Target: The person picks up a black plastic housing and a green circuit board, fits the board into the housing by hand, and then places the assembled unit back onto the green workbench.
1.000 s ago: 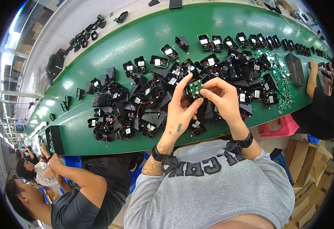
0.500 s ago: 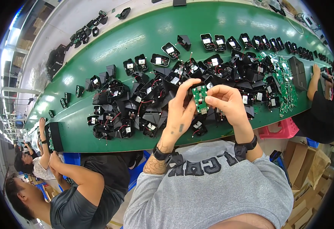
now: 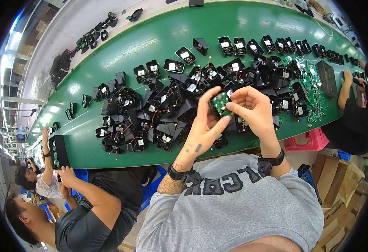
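A green board is held up near the centre of the frame by both hands. It is gripped between thumb and forefinger by the left hand, and its right edge is pinched by the right hand, whose other fingers are curled. Dark bands are worn on both wrists, and a grey sweatshirt is seen at the bottom centre.

Beneath and around the hands, a broad pile of black cases is spread over the green tabletop; white squares and red wires can be seen in many of them. More cases are lined up in a row toward the upper right. To the right of the pile, loose boards are heaped beside a dark box. Another box is set at the left end of the tabletop.

At the right edge, a bare arm is rested near the tabletop. Below it, a pink stool and cartons are seen. At the lower left, a co-worker in a dark shirt is seated, and a second in a white top is seen beyond.
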The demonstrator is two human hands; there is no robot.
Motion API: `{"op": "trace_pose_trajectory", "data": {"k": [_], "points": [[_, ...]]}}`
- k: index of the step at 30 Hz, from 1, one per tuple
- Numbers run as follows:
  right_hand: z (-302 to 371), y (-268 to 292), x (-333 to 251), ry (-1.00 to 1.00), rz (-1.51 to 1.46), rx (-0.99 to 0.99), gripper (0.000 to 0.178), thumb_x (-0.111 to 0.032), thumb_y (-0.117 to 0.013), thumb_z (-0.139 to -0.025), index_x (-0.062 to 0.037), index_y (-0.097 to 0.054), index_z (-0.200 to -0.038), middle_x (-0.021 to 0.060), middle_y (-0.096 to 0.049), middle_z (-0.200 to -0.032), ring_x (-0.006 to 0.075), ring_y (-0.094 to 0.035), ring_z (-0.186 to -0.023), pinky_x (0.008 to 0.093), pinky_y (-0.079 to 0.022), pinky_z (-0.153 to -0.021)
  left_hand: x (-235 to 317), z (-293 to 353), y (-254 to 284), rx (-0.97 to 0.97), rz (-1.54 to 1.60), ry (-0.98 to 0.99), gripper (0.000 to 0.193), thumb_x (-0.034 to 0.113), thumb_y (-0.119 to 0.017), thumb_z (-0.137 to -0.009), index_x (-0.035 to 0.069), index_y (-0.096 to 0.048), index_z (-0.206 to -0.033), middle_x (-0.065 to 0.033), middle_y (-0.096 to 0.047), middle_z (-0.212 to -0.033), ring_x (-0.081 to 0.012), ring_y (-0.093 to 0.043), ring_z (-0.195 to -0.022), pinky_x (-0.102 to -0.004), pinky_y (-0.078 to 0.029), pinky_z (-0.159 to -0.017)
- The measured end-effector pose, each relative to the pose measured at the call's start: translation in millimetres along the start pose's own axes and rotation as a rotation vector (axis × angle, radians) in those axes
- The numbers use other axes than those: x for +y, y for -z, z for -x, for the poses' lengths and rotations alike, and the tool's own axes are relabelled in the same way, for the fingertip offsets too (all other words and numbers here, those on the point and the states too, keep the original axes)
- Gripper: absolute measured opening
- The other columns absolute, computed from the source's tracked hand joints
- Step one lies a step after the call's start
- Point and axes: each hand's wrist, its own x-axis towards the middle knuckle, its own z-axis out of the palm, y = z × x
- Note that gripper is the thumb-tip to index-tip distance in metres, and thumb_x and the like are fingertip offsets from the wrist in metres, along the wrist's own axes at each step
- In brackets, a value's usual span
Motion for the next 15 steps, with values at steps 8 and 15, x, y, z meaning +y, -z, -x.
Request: {"op": "trace_pose_trajectory", "data": {"k": [8,15], "points": [[2,5,-11,-0.029,0.234,-0.069,0.022,0.002,-0.069,-0.077,0.0007,-0.061,-0.097,0.0046,-0.064,-0.090,0.0107,-0.063,-0.084,0.0232,-0.051,-0.076,-14,-1,-1,-0.005,0.053,0.017,0.063,-0.002,-0.052,-0.088,0.016,-0.023,-0.141,-0.0030,-0.048,-0.102,-0.0053,-0.046,-0.074,-0.0193,-0.038,-0.059],[-1,-1,6,-0.026,-0.341,-0.227,0.042,-0.001,-0.065,-0.081,0.0011,-0.054,-0.122,0.0089,-0.059,-0.118,0.0143,-0.057,-0.105,0.0296,-0.046,-0.092,-10,-5,-3,-0.061,0.198,-0.003,0.061,-0.003,-0.048,-0.089,0.016,-0.020,-0.140,-0.0024,-0.046,-0.097,-0.0059,-0.042,-0.064,-0.0200,-0.034,-0.051]]}}
